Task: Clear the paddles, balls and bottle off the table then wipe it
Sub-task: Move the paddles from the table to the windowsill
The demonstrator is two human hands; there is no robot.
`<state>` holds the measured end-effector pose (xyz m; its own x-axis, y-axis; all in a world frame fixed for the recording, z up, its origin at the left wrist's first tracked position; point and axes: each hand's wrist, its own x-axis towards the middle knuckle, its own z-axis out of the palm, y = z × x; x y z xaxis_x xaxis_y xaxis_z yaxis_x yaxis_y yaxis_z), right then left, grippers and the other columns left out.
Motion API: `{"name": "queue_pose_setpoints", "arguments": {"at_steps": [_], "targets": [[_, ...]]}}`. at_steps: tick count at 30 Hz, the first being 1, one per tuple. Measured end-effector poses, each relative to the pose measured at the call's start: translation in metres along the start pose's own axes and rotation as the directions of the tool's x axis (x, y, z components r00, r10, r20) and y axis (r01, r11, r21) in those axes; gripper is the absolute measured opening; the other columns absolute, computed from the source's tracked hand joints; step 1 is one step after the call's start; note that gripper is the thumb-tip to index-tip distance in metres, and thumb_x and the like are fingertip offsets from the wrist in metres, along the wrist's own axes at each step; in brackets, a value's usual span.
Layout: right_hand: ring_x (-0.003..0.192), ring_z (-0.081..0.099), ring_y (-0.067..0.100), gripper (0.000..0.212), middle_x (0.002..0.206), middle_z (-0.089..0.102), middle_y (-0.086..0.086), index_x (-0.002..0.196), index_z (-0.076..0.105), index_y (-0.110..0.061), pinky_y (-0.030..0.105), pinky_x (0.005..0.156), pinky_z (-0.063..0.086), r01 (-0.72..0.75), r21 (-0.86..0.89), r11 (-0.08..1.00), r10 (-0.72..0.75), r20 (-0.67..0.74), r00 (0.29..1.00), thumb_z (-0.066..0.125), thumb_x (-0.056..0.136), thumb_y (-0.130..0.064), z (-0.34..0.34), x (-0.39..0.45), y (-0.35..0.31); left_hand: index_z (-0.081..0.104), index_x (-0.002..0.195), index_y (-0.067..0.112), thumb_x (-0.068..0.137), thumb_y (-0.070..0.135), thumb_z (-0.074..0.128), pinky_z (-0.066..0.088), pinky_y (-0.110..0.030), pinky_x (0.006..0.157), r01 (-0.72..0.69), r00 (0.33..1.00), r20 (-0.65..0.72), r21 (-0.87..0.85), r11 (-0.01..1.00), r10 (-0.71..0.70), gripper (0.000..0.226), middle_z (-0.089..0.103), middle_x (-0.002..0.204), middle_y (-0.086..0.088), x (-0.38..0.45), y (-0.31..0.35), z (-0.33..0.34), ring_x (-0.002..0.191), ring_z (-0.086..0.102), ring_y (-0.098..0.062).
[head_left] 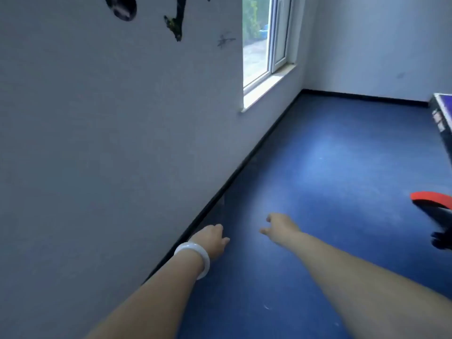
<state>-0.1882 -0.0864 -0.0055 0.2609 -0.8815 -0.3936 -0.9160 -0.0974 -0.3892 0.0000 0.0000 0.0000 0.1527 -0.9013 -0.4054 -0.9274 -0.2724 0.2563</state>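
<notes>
- My left hand (215,238), the one with the white bangle (195,259) on the wrist, reaches down toward the foot of the wall (110,143). Its fingers hang loose and hold nothing.
- My right hand (277,225) stretches out over the blue floor (318,179), fingers relaxed and slightly apart, also holding nothing.
- One red-faced paddle (431,200) shows at the right edge, its rubber tilted up. I cannot tell what it rests on, because the edge cuts it off; something dark sits just below it that I cannot identify.
- Only a corner of the table tennis table (442,113) is in view, far right and well apart from my hands. Its top is almost wholly out of sight.
- No balls and no bottle are visible anywhere, so I cannot say whether they are off the table yet.
- No cloth or wiper is visible either, and with both hands unoccupied I judge that wiping is not in hand at this moment.
- My guess is that I am in the clearing part, away from the table by the wall under the window (266,45), between carries or about to pick something up low down.
- Left to do, as far as I can judge: confirm that the top is free of things, then wipe it.
</notes>
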Motion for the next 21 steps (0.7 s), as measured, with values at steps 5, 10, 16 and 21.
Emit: {"name": "queue_pose_setpoints", "arguments": {"at_steps": [5,10,16,21], "targets": [[0.121,0.053,0.03,0.046,0.136,0.052,0.013,0.131,0.051,-0.008,0.035,0.098,0.046,-0.12,0.064,0.991,0.121,-0.008,0.993,0.059,0.096,-0.036,-0.039,0.034,0.058,0.043,0.137,0.008,0.103,0.036,0.04,0.043,-0.035,0.097,-0.09,0.995,0.041,0.063,0.994,0.087,0.044,0.051,0.136,-0.01,0.068,0.054,-0.002,0.122,0.051,-0.026],[0.121,0.054,0.029,0.047,0.136,0.053,0.012,0.132,0.05,-0.007,0.037,0.099,0.045,-0.24,0.12,0.963,0.245,-0.023,0.969,0.059,0.096,-0.036,-0.069,0.074,0.105,0.046,0.132,0.009,0.102,0.037,0.041,0.045,-0.038,0.098,-0.186,0.979,0.105,0.114,0.976,0.175,0.042,0.052,0.132,-0.008,0.145,0.104,-0.005,0.119,0.053,-0.026],[0.119,0.055,0.028,0.046,0.133,0.054,0.012,0.129,0.051,-0.005,0.039,0.101,0.045,-0.413,0.227,0.882,0.431,-0.033,0.902,0.058,0.097,-0.036,-0.098,0.132,0.148,0.048,0.13,0.011,0.1,0.037,0.043,0.045,-0.037,0.092,-0.326,0.934,0.203,0.153,0.933,0.293,0.04,0.055,0.129,-0.007,0.253,0.149,-0.017,0.115,0.056,-0.026],[0.118,0.055,0.029,0.046,0.132,0.055,0.013,0.129,0.051,-0.004,0.04,0.101,0.046,-0.539,0.334,0.774,0.587,-0.056,0.808,0.058,0.097,-0.036,-0.13,0.172,0.177,0.049,0.129,0.01,0.1,0.039,0.044,0.046,-0.039,0.093,-0.471,0.872,0.246,0.185,0.863,0.423,0.04,0.056,0.128,-0.008,0.336,0.2,-0.042,0.106,0.056,-0.025]]}}
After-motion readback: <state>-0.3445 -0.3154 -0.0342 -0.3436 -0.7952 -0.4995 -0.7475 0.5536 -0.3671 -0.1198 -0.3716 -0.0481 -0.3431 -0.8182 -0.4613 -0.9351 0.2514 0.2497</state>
